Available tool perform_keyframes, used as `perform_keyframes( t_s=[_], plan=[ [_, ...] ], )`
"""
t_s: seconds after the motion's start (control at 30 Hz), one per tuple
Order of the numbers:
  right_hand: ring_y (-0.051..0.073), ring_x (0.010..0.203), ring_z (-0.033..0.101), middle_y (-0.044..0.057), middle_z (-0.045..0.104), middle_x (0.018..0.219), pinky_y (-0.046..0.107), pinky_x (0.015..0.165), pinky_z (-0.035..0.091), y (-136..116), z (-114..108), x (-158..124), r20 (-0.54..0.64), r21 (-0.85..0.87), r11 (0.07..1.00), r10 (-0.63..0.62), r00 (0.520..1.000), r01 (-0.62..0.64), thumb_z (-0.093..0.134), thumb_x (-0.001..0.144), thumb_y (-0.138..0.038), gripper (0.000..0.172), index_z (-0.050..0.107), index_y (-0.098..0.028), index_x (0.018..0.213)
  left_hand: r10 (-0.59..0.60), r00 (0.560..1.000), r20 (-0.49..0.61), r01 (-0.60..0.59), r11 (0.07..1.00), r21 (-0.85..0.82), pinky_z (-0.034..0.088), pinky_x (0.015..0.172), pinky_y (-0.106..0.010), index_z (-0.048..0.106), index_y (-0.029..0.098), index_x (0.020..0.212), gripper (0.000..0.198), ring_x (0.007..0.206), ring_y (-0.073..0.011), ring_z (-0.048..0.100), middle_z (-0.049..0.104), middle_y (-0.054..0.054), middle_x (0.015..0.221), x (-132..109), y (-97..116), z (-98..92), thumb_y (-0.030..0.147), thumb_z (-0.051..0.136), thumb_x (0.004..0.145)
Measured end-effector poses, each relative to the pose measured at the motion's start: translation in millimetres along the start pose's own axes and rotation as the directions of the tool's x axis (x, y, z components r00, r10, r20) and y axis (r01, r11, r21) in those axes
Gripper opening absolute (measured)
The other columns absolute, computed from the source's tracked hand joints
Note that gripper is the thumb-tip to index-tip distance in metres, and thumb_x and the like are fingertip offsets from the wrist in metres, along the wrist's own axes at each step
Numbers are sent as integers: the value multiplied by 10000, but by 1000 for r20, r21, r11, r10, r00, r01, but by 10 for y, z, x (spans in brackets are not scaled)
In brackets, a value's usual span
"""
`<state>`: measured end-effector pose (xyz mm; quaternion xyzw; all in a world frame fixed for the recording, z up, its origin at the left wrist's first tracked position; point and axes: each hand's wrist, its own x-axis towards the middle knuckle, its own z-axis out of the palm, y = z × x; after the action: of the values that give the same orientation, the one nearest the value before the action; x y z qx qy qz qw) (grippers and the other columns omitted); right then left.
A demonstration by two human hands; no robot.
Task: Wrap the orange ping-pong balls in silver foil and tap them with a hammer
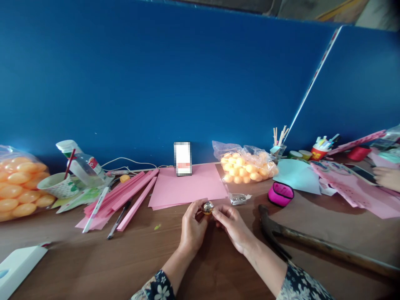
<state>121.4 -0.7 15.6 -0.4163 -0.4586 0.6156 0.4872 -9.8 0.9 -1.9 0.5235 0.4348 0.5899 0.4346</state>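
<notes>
Between my two hands, just above the brown table, is a small shiny round metallic thing (208,207), silvery on top and golden below. My left hand (193,223) is closed around its left side with the fingertips. From the right, my right hand (233,225) pinches at its edge with thumb and forefinger; its other fingers are curled under. Behind them lie pink paper sheets (187,189) and a small clear packet with something dark inside (239,199). A hammer (306,235) rests to the right of my right forearm.
Bags of orange balls stand at left (20,183) and back right (246,166). A phone (183,159) leans on the blue partition (187,83). Pink strips (125,193), a pen (118,220), a bottle (90,166) and a magenta band (281,194) lie around. Another person's hand (387,177) shows far right.
</notes>
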Motion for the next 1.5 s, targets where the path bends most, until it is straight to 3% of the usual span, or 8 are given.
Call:
perform_keyframes(
  t_s=[0.9,1.5],
  plan=[
    [104,627,472,-1,569,676,226,573,361,28,-19,3,13,9,1000,9,1000,-9,652,714,-385,230,598,-162,707,44,999,-1,-44,997,57,496,823,-319,581,205,1031,379,937,-191,603,617,-58,1014,-8,13,-3,74,572,675],
    [94,619,451,-18,551,669,218,566,347,55,-12,20,30,-17,999,-33,999,34,626,748,-369,207,580,-170,711,8,1000,7,-8,999,43,501,820,-313,566,204,1048,418,939,-185,606,616,-55,1032,-6,-21,-2,41,559,663]
  ],
)
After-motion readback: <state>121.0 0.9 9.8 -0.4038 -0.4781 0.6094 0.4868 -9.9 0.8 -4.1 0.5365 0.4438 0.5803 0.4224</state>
